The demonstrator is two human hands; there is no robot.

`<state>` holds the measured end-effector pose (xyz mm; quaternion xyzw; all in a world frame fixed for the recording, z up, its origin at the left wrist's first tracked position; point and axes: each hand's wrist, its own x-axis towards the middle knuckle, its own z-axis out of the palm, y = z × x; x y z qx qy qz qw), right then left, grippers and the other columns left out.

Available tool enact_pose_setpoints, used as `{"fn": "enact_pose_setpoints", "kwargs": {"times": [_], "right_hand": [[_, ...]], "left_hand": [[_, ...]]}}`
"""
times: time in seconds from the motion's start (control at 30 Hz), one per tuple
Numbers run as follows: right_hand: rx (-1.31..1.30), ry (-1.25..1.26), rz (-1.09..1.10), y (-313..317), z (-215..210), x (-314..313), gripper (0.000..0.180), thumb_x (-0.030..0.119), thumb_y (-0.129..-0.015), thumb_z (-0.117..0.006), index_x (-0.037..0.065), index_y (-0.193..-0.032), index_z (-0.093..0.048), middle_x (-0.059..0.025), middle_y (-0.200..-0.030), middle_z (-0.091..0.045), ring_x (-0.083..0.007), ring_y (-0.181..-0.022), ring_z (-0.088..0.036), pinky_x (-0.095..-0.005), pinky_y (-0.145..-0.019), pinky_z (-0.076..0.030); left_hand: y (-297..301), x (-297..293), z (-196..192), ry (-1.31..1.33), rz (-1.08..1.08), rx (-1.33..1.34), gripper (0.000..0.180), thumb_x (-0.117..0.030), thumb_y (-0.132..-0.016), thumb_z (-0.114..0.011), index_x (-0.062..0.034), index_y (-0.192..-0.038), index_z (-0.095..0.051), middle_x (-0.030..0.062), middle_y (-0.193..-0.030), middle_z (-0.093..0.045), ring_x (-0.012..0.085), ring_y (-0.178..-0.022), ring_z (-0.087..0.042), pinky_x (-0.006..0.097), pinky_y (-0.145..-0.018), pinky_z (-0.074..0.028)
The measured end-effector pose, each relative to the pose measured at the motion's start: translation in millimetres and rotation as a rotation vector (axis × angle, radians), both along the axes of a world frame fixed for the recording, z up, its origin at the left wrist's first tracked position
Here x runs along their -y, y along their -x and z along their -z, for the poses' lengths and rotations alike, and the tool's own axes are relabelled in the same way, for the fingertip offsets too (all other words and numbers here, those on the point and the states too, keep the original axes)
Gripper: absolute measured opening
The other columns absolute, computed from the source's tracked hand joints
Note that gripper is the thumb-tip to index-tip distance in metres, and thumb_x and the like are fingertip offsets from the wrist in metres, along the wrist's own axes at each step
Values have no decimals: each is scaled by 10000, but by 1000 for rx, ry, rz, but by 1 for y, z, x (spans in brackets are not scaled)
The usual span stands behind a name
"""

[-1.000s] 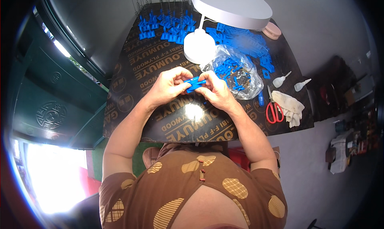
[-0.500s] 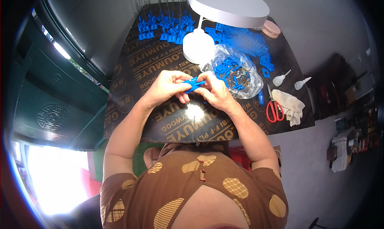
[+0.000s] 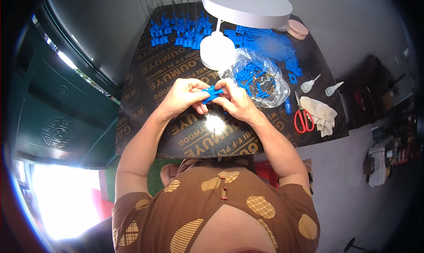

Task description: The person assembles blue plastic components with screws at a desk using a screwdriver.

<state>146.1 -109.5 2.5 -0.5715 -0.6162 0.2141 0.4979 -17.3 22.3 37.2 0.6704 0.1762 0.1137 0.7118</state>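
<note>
1. A dark table [image 3: 165, 140] spreads beneath.
2. A white lamp [image 3: 247, 7] stands on it.
3. A clear bag [image 3: 277, 96] holds blue parts [image 3: 250, 72].
4. The left hand [image 3: 184, 95] and right hand [image 3: 237, 101] pinch with their fingers.
5. The blue piece [image 3: 212, 94] is between them — gripped by both.

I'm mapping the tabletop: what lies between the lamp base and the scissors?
In the head view, a clear bag of blue parts lies between the lamp base and the scissors, then a blue piece nearer the scissors.
</note>
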Motion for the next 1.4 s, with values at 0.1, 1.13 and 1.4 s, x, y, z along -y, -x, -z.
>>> {"fn": "enact_pose_setpoints", "kwargs": {"times": [0.1, 1.13, 1.4], "right_hand": [[9, 22, 6, 0, -1, 0, 282, 78, -871, -648, 2, -1086, -482, -125, -776, -663, -172, -729, -664, -290, -624, -500], [22, 10, 25, 0, -1, -1, 293, 63, -871, -630, -11, -1107, -474, -149, -834, -679, -204, -753, -679, -304, -660, -523], [-14, 18, 30, -1, 1, -2, 291, 68, -872, -636, -12, -1108, -486, -139, -839, -671, -186, -755, -673, -291, -661, -523]], "left_hand": [[1, -1, 0, -10, -10, -11, 321, -74, -864, -639, 126, -1101, -558, 159, -817, -674, 179, -611, -676, 248, -549, -573], [-4, 4, 5, 46, -69, 18, 309, -115, -879, -632, 125, -1066, -578, 150, -832, -657, 165, -608, -671, 231, -534, -567], [-5, 5, 10, 87, -53, 50, 325, -135, -883, -644, 113, -1079, -568, 147, -835, -653, 170, -619, -673, 231, -544, -574]]}}
